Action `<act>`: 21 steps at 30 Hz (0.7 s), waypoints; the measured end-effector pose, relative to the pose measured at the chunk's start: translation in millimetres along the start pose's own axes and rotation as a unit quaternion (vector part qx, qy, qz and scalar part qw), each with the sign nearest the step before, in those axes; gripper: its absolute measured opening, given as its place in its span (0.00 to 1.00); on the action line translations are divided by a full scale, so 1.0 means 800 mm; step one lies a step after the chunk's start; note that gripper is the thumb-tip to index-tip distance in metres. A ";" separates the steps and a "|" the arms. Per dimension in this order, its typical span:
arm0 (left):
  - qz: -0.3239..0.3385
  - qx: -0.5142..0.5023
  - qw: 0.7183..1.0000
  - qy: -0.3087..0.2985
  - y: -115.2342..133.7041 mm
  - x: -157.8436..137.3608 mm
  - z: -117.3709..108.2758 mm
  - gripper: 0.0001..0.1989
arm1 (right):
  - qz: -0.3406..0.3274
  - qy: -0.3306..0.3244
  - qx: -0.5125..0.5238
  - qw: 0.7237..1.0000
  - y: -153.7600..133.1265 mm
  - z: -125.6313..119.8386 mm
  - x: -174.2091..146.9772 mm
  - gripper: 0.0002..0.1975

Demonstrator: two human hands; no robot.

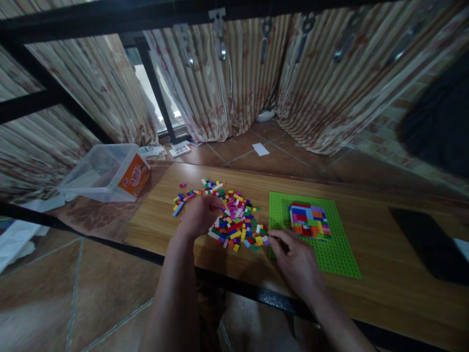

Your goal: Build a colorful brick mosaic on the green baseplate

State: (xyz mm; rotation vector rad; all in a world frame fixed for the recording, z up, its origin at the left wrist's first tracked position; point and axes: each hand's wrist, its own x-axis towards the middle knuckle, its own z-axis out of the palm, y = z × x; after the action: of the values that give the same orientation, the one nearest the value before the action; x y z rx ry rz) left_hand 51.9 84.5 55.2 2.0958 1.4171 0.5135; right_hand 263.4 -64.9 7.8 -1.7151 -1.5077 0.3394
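A pile of small, many-coloured toy bricks [236,230] lies loose on the wooden board. My left hand [201,215] is over the pile's left side, its fingers curled inward; whatever they hold is hidden. At the pile's right edge my right hand [295,256] has thumb and forefinger pinched at a lavender toy brick [266,241]. Beside that hand is a green studded baseplate [339,244], which bears a low block of multicoloured bricks [309,221] pressed together, with gaps in its top layer.
A clear plastic box [98,188] with an orange label stands at the left. On the right lies a dark flat object [427,242]. The wooden tabletop [381,264] has a black front edge. Striped curtains [234,78] hang behind, and a white paper [261,149] lies beyond the board.
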 end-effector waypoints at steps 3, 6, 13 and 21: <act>0.024 0.034 0.999 -0.020 0.017 -0.001 0.011 0.05 | -0.004 -0.002 0.000 1.000 0.000 0.001 0.000 0.09; -0.013 0.108 0.994 -0.026 0.034 -0.001 0.023 0.08 | -0.001 -0.007 -0.001 1.000 0.001 0.002 0.000 0.09; -0.043 0.184 0.982 -0.024 0.048 -0.002 0.034 0.08 | 0.008 -0.018 0.008 1.000 -0.002 0.001 0.000 0.08; 0.033 0.039 0.999 -0.003 0.052 0.001 0.036 0.09 | 0.010 0.015 0.042 0.999 -0.011 -0.011 0.002 0.09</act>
State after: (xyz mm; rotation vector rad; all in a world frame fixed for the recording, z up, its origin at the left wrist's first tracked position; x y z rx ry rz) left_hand 98.9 66.7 59.5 2.2106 1.3902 0.4845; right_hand 263.4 -67.4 19.8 -1.6626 -1.4368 0.3808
